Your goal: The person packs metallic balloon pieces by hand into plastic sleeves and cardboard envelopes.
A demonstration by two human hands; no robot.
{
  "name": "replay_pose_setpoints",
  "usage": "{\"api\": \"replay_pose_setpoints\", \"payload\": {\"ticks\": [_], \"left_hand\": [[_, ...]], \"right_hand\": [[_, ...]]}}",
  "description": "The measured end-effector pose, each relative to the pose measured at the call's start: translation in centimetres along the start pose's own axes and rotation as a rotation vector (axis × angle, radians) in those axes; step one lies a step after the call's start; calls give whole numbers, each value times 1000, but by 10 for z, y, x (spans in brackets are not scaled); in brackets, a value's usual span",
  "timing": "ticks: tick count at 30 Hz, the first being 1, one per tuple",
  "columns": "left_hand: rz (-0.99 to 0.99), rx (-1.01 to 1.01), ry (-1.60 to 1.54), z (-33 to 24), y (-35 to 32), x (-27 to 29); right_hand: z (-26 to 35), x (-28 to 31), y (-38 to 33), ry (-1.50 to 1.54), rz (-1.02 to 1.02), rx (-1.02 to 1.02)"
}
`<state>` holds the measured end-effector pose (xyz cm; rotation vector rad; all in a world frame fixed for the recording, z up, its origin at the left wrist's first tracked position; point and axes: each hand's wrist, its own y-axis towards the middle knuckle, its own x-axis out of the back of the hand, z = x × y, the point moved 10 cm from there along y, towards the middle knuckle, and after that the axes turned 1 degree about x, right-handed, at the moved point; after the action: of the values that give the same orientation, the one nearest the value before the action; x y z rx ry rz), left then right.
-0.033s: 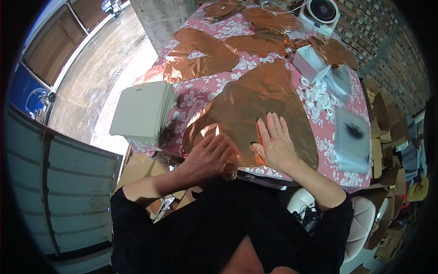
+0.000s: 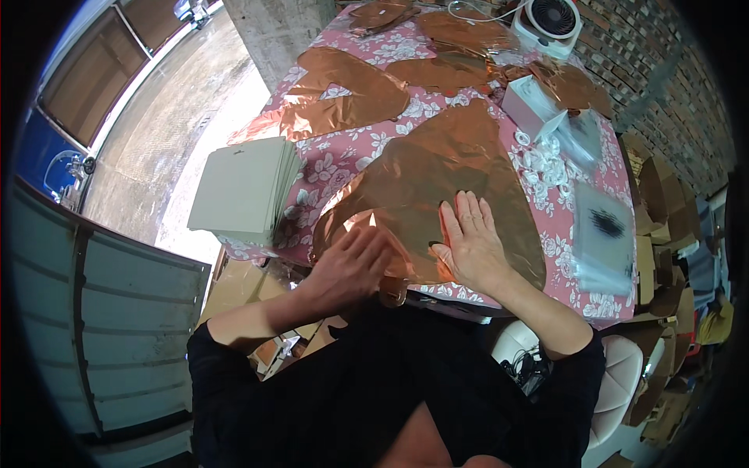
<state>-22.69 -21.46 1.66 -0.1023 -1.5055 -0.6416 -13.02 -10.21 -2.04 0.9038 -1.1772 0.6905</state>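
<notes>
A large flat copper-coloured foil balloon (image 2: 460, 156) is spread on the near part of the table. My right hand (image 2: 476, 242) presses flat on it with the fingers stretched out, orange reflections beside the thumb. My left hand (image 2: 351, 265) is at the balloon's near left edge, its fingers loosely bent over the foil and slightly blurred. The left thumb is hidden. Beside that hand a short narrow end of the foil hangs at the table's edge.
A stack of grey-green boards (image 2: 242, 187) stands at the left. Beyond lie another foil balloon with a triangular hole (image 2: 343, 90) and more foil pieces. White ribbon rolls (image 2: 542, 168), a white box (image 2: 530, 105), clear plastic bags (image 2: 602, 238) and a fan (image 2: 550, 27) occupy the right side.
My left hand has shifted very slightly left over the foil, and its fingers look a little straighter. My right hand stays in place.
</notes>
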Motion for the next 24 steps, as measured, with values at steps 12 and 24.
{"api": "replay_pose_setpoints", "payload": {"ticks": [12, 24], "left_hand": [[-258, 579, -273, 56, -63, 55], [-209, 1457, -1570, 25, -137, -73]], "right_hand": [[1, -1, 1, -38, 17, 7], [7, 1, 0, -28, 53, 32]]}}
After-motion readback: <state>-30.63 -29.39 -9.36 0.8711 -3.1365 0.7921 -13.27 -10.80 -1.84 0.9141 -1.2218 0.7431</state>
